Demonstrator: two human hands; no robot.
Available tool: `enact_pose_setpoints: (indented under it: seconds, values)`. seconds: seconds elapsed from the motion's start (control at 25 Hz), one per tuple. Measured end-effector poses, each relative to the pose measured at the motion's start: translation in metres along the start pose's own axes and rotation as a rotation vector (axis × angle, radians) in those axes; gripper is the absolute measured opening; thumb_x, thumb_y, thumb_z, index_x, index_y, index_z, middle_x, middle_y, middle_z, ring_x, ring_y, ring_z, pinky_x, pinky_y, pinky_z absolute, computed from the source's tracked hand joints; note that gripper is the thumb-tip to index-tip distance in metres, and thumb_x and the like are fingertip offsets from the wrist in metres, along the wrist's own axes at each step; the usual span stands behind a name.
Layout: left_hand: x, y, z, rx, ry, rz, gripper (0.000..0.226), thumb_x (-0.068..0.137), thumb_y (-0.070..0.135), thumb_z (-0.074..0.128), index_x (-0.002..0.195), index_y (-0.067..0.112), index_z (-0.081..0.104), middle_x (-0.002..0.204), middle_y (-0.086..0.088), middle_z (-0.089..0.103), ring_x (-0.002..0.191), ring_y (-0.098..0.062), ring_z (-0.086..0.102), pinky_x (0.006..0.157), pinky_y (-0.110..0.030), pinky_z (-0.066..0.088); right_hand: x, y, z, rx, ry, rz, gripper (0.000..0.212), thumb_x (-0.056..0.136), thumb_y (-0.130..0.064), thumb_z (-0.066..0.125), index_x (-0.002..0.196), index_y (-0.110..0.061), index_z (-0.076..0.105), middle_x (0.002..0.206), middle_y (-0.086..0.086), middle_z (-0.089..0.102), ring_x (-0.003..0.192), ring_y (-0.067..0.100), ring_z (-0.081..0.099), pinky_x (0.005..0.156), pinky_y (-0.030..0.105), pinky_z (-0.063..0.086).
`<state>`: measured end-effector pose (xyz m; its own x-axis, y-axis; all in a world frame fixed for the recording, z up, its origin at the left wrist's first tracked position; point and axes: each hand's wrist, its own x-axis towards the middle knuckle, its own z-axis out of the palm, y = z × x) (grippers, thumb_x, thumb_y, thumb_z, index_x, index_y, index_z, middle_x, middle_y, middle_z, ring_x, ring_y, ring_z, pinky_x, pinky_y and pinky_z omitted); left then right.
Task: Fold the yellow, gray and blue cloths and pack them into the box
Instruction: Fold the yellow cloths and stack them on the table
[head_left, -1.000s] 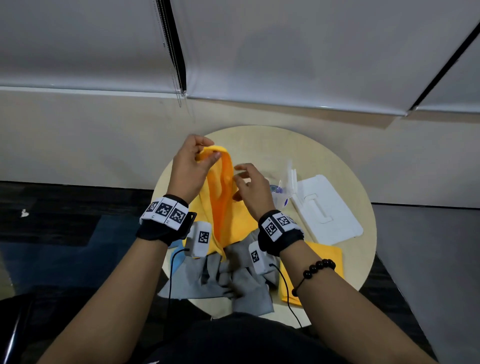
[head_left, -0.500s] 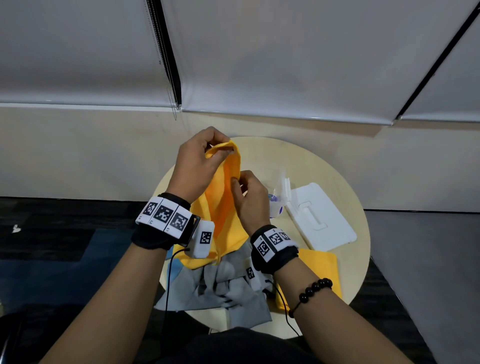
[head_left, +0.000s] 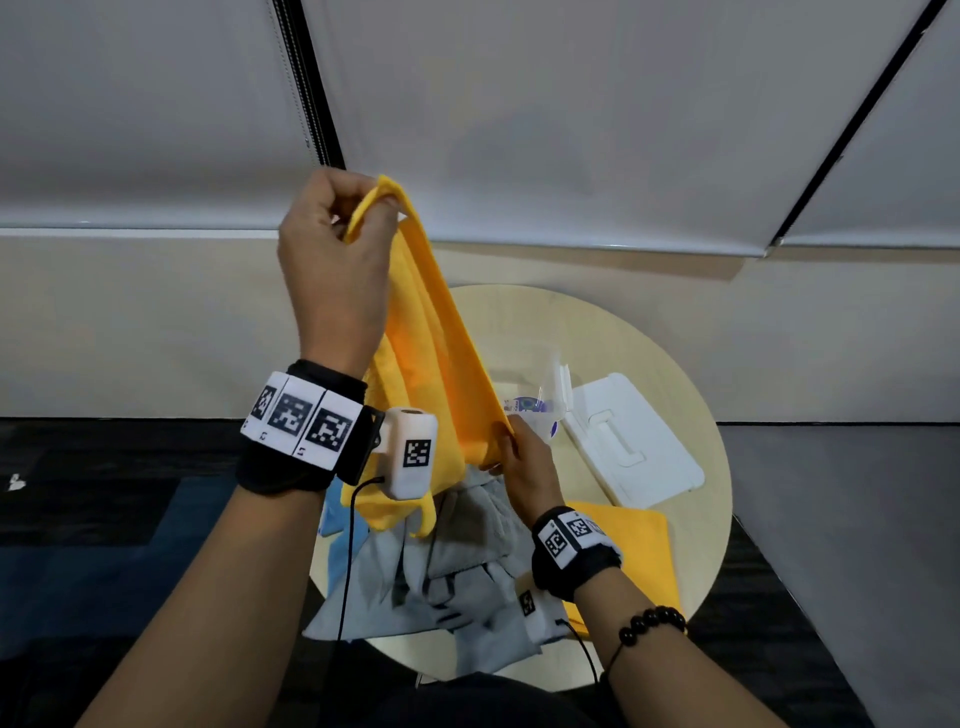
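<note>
My left hand (head_left: 332, 260) is raised high and pinches the top corner of a yellow cloth (head_left: 431, 364), which hangs down over the round table (head_left: 623, 332). Lower down, my right hand (head_left: 524, 462) grips the cloth's lower edge, so the fabric stretches between both hands. A crumpled gray cloth (head_left: 467, 582) lies on the near side of the table under my wrists. A bit of blue cloth (head_left: 332, 530) peeks out at the left. A second yellow cloth (head_left: 634, 551) lies flat at the right. The clear box (head_left: 540, 410) is mostly hidden behind the held cloth.
A white lid (head_left: 634, 441) lies flat on the right part of the table beside the box. Both wrists carry black bands with printed markers and a thin cable. A pale wall with window blinds stands behind the table. Dark floor surrounds it.
My left hand has lifted the yellow cloth's corner well above the table. My right hand slid down along the cloth to its lower edge, pulling the fabric taut.
</note>
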<state>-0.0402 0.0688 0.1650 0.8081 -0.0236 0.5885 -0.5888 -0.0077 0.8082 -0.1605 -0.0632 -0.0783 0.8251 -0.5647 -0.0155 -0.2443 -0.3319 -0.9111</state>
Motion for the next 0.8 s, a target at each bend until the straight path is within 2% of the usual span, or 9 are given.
enact_pose_setpoints:
  seconds: [0.08,0.16,0.24,0.28,0.44,0.56,0.64,0.72,0.8]
  values:
    - [0.003,-0.013,-0.002,0.04,0.037,-0.02,0.006,0.086,0.022,0.067,0.087,0.017,0.068,0.077,0.014,0.062,0.07,-0.003,0.056,0.067,-0.02,0.048,0.0,0.002,-0.009,0.043,0.002,0.063,0.02,0.105,-0.012,0.039,0.102,-0.011,0.059,0.086,0.014,0.069,0.075,0.03,0.069,0.076,0.052,0.057]
    - [0.0,-0.034,-0.002,0.122,0.012,-0.055,0.008,0.085,0.023,0.066,0.088,0.016,0.069,0.076,0.014,0.063,0.067,0.0,0.054,0.064,-0.016,0.046,0.0,-0.004,-0.017,0.134,-0.046,0.126,0.014,0.107,-0.023,0.044,0.102,-0.018,0.056,0.091,0.016,0.069,0.072,0.027,0.071,0.068,0.045,0.06]
    - [-0.01,-0.058,-0.001,0.23,-0.045,-0.118,0.007,0.085,0.022,0.065,0.088,0.017,0.07,0.079,0.013,0.066,0.068,0.003,0.054,0.067,-0.018,0.046,0.001,-0.016,-0.026,0.265,-0.155,0.193,0.014,0.105,-0.025,0.05,0.103,-0.012,0.052,0.089,0.019,0.067,0.061,0.022,0.069,0.056,0.034,0.058]
    - [-0.017,-0.071,0.0,0.292,-0.083,-0.148,0.006,0.086,0.021,0.065,0.087,0.019,0.07,0.081,0.013,0.067,0.07,0.002,0.055,0.071,-0.02,0.048,0.003,-0.023,-0.03,0.306,-0.209,0.206,0.018,0.105,-0.024,0.052,0.105,-0.006,0.053,0.083,0.019,0.066,0.057,0.022,0.067,0.055,0.034,0.057]
    - [-0.065,-0.106,0.013,0.426,-0.401,-0.165,0.01,0.092,0.022,0.066,0.09,0.023,0.075,0.089,0.01,0.072,0.076,-0.01,0.063,0.077,-0.032,0.052,0.01,-0.058,-0.044,0.481,-0.354,0.192,0.019,0.106,-0.017,0.049,0.101,-0.003,0.061,0.073,0.017,0.068,0.063,0.027,0.065,0.069,0.037,0.058]
    - [-0.101,-0.113,0.023,0.481,-0.615,-0.114,0.014,0.092,0.024,0.065,0.101,0.027,0.076,0.098,0.01,0.07,0.081,-0.008,0.062,0.078,-0.03,0.052,0.014,-0.075,-0.043,0.593,-0.379,0.214,0.023,0.103,-0.001,0.044,0.115,0.015,0.055,0.083,0.023,0.064,0.073,0.031,0.067,0.079,0.04,0.06]
    - [-0.113,-0.116,0.024,0.504,-0.652,-0.088,0.017,0.093,0.021,0.064,0.104,0.028,0.076,0.101,0.012,0.069,0.088,-0.007,0.062,0.079,-0.026,0.05,0.013,-0.076,-0.043,0.627,-0.359,0.244,0.025,0.101,0.006,0.039,0.118,0.017,0.053,0.076,0.017,0.057,0.08,0.035,0.07,0.088,0.044,0.059]
    - [-0.116,-0.116,0.023,0.513,-0.673,-0.062,0.019,0.095,0.02,0.063,0.107,0.027,0.076,0.106,0.012,0.07,0.093,-0.007,0.063,0.082,-0.024,0.049,0.01,-0.075,-0.046,0.644,-0.356,0.263,0.027,0.1,0.006,0.035,0.115,0.012,0.057,0.08,0.015,0.051,0.091,0.036,0.072,0.099,0.049,0.055]
    - [-0.116,-0.115,0.02,0.538,-0.704,-0.025,0.022,0.097,0.021,0.061,0.112,0.026,0.076,0.112,0.011,0.07,0.099,-0.008,0.063,0.085,-0.024,0.048,0.008,-0.074,-0.047,0.645,-0.347,0.286,0.033,0.1,0.004,0.033,0.119,0.016,0.058,0.093,0.02,0.063,0.1,0.036,0.071,0.104,0.051,0.051]
